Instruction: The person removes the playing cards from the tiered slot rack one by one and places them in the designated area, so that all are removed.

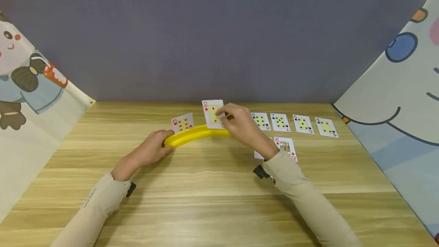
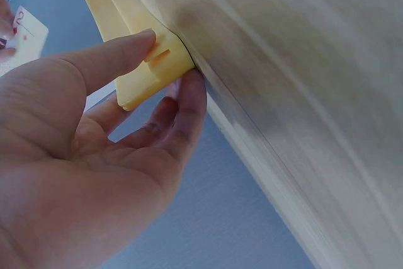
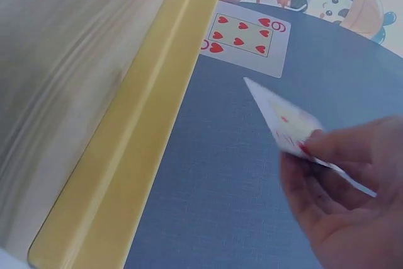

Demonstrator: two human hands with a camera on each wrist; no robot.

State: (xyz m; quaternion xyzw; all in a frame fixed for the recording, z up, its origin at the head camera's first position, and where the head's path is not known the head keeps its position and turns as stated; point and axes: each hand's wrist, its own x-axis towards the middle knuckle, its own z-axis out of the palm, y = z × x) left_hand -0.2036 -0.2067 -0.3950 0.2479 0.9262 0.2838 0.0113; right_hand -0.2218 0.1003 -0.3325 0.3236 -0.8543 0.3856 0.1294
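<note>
My left hand grips the left end of a curved yellow card holder, its thumb on the near side and fingers behind in the left wrist view. A six of hearts stands in the holder beside that hand, leaning a little. Between thumb and fingers, my right hand pinches a two of diamonds, face toward me, above the holder's middle. In the right wrist view this card is tilted and apart from the holder. The right hand hides the holder's right end in the head view.
Right of the holder, a row of black cards lies face up: a six, a seven, a five and a four. Nearer lies a king of diamonds, beside a card mostly hidden by my right wrist. A grey wall rises behind the wooden table.
</note>
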